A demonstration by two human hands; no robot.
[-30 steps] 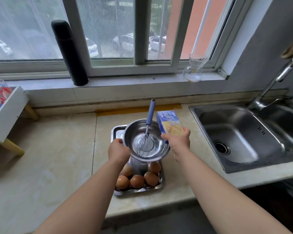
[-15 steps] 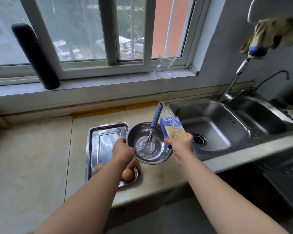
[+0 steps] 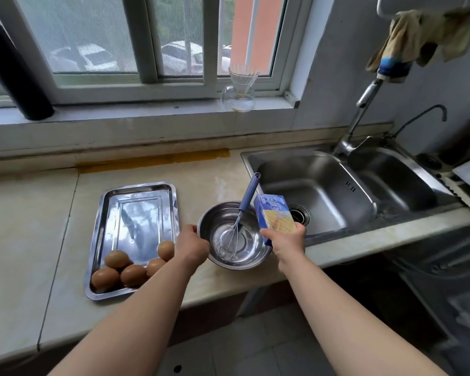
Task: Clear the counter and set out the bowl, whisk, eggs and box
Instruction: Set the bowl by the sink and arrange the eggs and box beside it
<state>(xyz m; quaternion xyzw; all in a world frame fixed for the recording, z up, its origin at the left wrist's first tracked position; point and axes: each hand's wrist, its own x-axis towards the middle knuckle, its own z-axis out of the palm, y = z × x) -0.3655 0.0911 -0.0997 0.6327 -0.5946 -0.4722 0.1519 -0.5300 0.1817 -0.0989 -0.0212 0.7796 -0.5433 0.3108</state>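
Fingers of the left hand are tucked out of sight behind its back, where it grips the near-left rim of the round stainless-steel bowl. I cannot tell whether the bowl rests on the beige stone counter or hangs just above it. Print on the blue-and-yellow cardboard box is too blurred to read. Its lower end is buried in the right hand, which is closed round it just right of the bowl. A wire whisk with a blue handle leans inside the bowl, its handle pointing away between the hands. Left of the left hand, five brown eggs lie at the near end of a shiny rectangular steel tray, and the forearm covers part of one. The hands are apart, with the bowl between them.
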